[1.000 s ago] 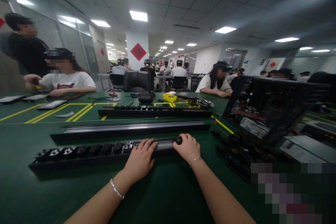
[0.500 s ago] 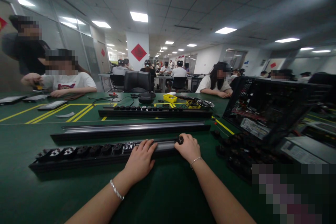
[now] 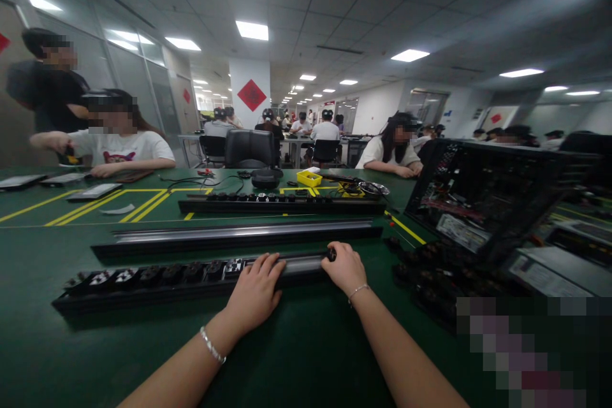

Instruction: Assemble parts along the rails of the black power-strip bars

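A long black track rail (image 3: 306, 268) lies crosswise in front of me. Along its left part sits a row of dark socket modules (image 3: 172, 273), a few with white faces. My left hand (image 3: 255, 287) rests over the rail just right of the last white-faced module (image 3: 234, 266), fingers stretched out and thumb at the near side. At the rail's right end my right hand (image 3: 347, 268) pinches a small round black socket module (image 3: 331, 254), partly covered by the fingers. Whether that module touches the rail, I cannot tell.
Behind lie a bare rail (image 3: 239, 233) and another rail with modules (image 3: 287, 204). On the right are a pile of black parts (image 3: 444, 274) and an open computer case (image 3: 478, 197). A yellow box (image 3: 309, 178) stands farther back. Other people sit around the green table (image 3: 143, 357).
My right hand has shifted very slightly to the right with the black socket module. The left hand stays in place on the rail.
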`<state>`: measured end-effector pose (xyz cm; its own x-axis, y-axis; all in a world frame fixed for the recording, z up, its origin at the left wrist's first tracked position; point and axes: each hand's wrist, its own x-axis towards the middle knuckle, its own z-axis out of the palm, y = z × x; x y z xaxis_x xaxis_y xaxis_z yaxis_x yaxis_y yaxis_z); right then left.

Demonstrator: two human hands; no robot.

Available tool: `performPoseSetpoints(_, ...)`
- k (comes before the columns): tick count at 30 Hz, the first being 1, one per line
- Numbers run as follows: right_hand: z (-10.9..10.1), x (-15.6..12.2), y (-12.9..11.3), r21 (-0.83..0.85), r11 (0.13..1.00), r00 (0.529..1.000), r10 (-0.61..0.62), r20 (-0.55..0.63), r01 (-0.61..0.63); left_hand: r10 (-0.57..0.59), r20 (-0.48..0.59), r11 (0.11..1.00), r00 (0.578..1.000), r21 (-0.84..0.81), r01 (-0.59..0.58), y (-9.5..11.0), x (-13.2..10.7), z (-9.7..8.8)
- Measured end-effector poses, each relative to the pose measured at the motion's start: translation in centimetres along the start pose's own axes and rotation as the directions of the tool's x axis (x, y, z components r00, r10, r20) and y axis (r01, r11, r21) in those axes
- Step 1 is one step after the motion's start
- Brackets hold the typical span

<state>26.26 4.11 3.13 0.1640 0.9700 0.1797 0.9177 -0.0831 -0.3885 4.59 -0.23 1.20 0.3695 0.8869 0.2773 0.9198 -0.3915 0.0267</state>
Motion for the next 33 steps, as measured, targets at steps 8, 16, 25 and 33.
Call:
performPoseSetpoints(8,0.31,0.10,0.41,0.025,1.000,1.000,0.009,-0.029,-0.009,0.001,-0.005,1.000,1.000,-0.007,-0.001,-0.03,0.05,0.05)
performPoseSetpoints(16,0.36,0.27,0.61,0.075,0.994,0.997,0.078,0.012,-0.079,0.013,-0.017,1.000,1.000,-0.007,-0.013,-0.14,-0.03,0.09)
performPoseSetpoints(25,0.23,0.28,0.70,0.103,0.990,0.995,0.091,0.028,-0.093,0.005,-0.006,1.000,1.000,-0.011,-0.005,-0.15,0.01,0.13)
performPoseSetpoints(33,0.20,0.65,1.04,0.129,0.988,0.997,0.076,0.030,-0.079,0.021,-0.026,1.000,0.999,-0.005,-0.021,-0.23,-0.07,0.28)
